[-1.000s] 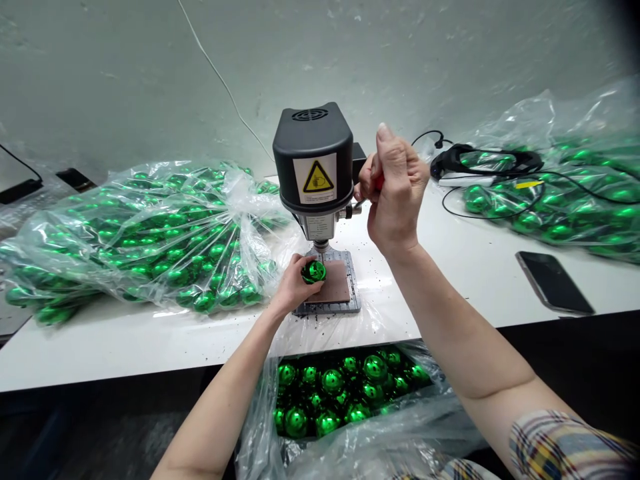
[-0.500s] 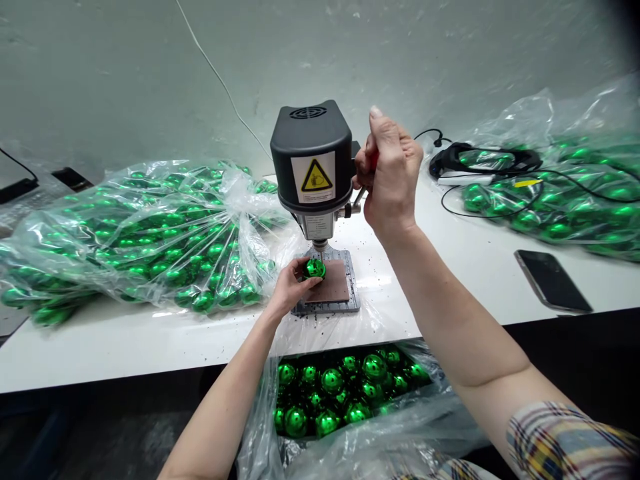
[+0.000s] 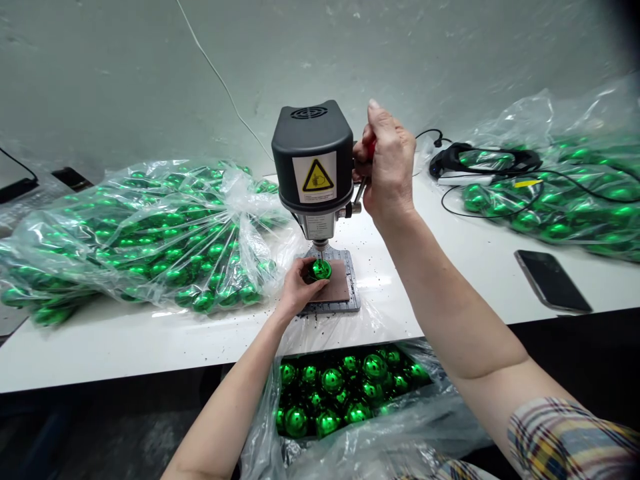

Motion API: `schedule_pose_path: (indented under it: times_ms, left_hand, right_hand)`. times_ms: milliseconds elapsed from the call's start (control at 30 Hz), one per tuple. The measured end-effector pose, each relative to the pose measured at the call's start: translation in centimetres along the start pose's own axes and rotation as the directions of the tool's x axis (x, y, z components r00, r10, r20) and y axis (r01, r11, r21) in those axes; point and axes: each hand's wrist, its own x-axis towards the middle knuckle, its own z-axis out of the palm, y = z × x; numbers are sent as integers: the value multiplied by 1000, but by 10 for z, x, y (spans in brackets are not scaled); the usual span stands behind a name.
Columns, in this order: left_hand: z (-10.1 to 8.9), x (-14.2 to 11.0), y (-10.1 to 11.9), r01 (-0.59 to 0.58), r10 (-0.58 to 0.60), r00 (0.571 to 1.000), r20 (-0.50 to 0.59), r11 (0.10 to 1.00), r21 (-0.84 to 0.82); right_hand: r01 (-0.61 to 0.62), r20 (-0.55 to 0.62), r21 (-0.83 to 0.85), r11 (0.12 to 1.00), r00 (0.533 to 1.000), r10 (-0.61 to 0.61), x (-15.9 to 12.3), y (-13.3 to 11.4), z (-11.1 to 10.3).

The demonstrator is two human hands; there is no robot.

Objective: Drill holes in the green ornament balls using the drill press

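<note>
A small bench drill press (image 3: 313, 160) with a black head and a yellow warning sticker stands on the white table (image 3: 150, 340). My left hand (image 3: 297, 288) is closed on a shiny green ball (image 3: 321, 269), holding it on the brown pad of the press base (image 3: 335, 293) right under the spindle. My right hand (image 3: 385, 170) is wrapped round the red-knobbed feed lever (image 3: 369, 148) on the press's right side, raised level with the head.
A clear bag of green balls (image 3: 150, 233) lies left of the press. Another bag (image 3: 565, 193) lies at the right with black cables (image 3: 480, 163). A dark phone (image 3: 553, 280) rests near the right front edge. Below the table's front, an open bag holds more green balls (image 3: 340, 390).
My right hand has risen with the lever. My left hand has shifted the green ball slightly right, under the spindle.
</note>
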Motion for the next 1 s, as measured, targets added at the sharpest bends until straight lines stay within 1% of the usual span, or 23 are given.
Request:
schedule_pose_path:
  times_ms: [133,233,300,433,533,600,700,833,933,1000]
  left_hand:
    - [5,-3,-4,-74,74,997,10,997,38]
    - [6,-4,-8,-58,57,998,38,998,28]
    - [6,-5,-8,-46,45,998,49,999,25]
    - [5,-6,-7,-36,35,998,42,999,17]
    - [6,-7,-6,-40,41,998,38,999,-10]
    - [8,-8,-6,-24,24,999,35,1000,-16]
    - [11,-10,-9,-10,10,1000,4,1000,-7]
    - [14,-11,-16,-22,21,999,-26,999,-49]
    - [15,-12,-20,-40,39,999,-27,998,-41]
    - [14,-12,-21,-50,49,998,-38,999,-22]
  right_hand:
    - [-13,-3,-11,1000,1000,13,-3,-4,1]
    - [-11,12,-15,1000,1000,11,-3,-3,-1]
    - [9,44,-20,1000,999,-8,-1,0,-4]
    - [32,104,-32,999,994,-28,3,6,-8]
    - [27,97,-22,999,995,-25,5,6,-8]
    - [38,74,-6,999,997,-37,2,4,-6]
    - [94,43,21,995,995,-95,-13,-2,-4]
    - [220,32,91,971,974,-223,-46,-8,-7]
    - [301,24,116,946,952,-306,-68,-6,-13]
    - [339,22,113,934,939,-343,-78,-1,-18]
